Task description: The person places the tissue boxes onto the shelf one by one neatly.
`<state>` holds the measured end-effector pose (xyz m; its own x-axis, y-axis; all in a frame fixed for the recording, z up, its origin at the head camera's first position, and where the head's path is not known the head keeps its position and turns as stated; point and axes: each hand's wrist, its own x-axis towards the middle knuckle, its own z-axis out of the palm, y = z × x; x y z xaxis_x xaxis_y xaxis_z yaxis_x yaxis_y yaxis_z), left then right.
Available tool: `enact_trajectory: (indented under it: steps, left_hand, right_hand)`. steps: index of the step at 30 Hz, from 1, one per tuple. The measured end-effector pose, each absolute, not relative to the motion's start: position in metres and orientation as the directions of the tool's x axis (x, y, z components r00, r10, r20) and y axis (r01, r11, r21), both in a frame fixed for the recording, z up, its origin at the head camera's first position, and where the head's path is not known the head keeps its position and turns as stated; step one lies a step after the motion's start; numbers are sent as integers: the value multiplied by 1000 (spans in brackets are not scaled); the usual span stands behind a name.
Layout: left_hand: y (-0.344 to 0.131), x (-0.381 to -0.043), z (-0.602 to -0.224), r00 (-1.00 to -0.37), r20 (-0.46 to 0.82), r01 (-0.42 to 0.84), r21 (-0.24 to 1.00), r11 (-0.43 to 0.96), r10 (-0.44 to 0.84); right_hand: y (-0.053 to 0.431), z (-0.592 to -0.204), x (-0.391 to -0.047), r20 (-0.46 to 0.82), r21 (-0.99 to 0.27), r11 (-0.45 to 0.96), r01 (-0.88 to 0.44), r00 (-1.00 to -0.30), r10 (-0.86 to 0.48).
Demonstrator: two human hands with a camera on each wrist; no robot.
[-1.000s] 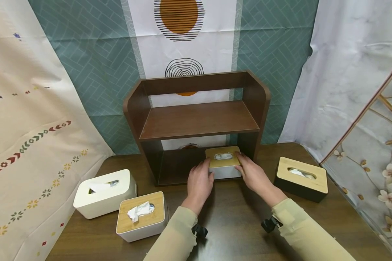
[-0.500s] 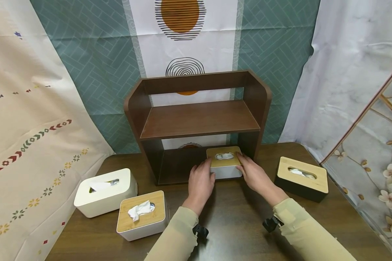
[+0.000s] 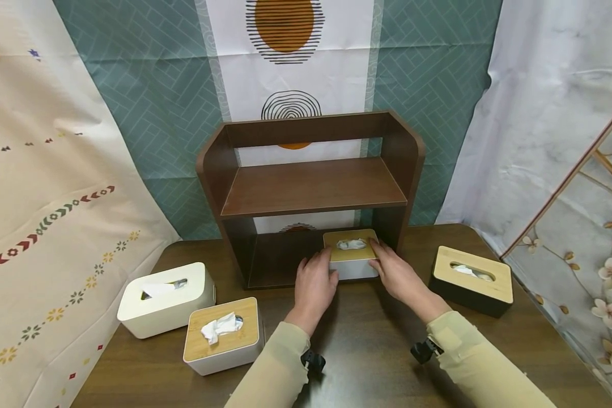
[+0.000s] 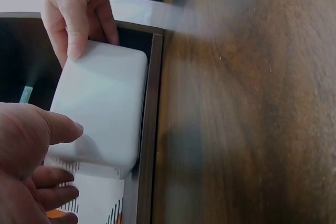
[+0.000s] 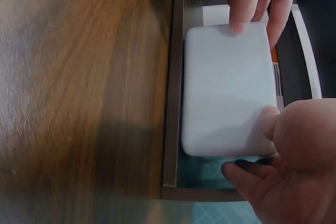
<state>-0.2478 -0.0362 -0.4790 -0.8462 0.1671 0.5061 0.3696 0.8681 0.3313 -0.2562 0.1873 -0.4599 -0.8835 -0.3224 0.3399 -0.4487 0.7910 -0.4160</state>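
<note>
A tissue box (image 3: 354, 270) with a white body and a wooden lid sits at the right end of the shelf unit's lower compartment, its front near the compartment's front edge. My left hand (image 3: 313, 290) holds its left end, and my right hand (image 3: 399, 276) grips the right end. Seen from the left wrist, the white front of the box (image 4: 102, 95) has a thumb from each hand against it. In the right wrist view my right hand (image 5: 302, 156) has its thumb on the front and its fingers round the end.
The dark brown shelf unit (image 3: 311, 184) stands at the back of the wooden table (image 3: 367, 351). At left are a white tissue box (image 3: 165, 306) and a wood-topped one (image 3: 223, 334). A black tissue box with a pale wooden lid (image 3: 470, 279) stands right of the unit.
The head view has shifted slightly. Both hands stay on the tissue box, and it shows no clear movement within the compartment.
</note>
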Motion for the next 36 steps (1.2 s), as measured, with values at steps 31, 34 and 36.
enact_trajectory:
  steps: [31,34,36]
  left_hand:
    - [-58,-172,-431,-861,477,357,326,875,174]
    - [-64,-165,-427,-872,461,343,338,876,163]
    - [-69,-161,-425,-876,456,334,344,878,155]
  right_hand:
    - [142,-446,-191,513,-286,780,-556,-777,-365]
    - [135,-448,-184,511,-281,771,-572,-769,-384]
    - [131,-450,-179,510,-274,764,-584,-762,-399]
